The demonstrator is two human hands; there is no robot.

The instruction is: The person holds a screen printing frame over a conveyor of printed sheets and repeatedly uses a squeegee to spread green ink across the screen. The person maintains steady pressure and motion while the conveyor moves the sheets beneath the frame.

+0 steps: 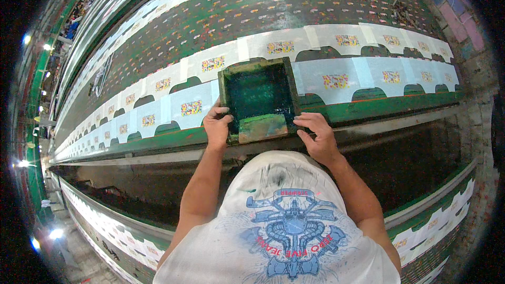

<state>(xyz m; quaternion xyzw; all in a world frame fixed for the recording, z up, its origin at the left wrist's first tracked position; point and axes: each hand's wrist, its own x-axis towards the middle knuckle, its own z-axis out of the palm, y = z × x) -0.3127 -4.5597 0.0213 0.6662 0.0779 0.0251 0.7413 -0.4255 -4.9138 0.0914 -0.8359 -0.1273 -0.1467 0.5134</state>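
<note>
A square screen frame (262,122) with a dark green inked middle and a stained block along its near edge lies over a row of pale fabric pieces (326,68), which carry small colourful prints. My left hand (216,126) grips the frame's left side near the lower corner, fingers bent over the edge. My right hand (315,134) is at the lower right corner, its fingertips on the frame's edge and its thumb a little lower. The pieces' edges under the frame are hidden.
The long green printing table (368,104) carries further rows of printed pieces. A dark trough (421,147) runs along its near side, with another laden table (142,242) behind me. Lights (56,234) line the left, beside a walkway. Paving (457,16) shows at the right.
</note>
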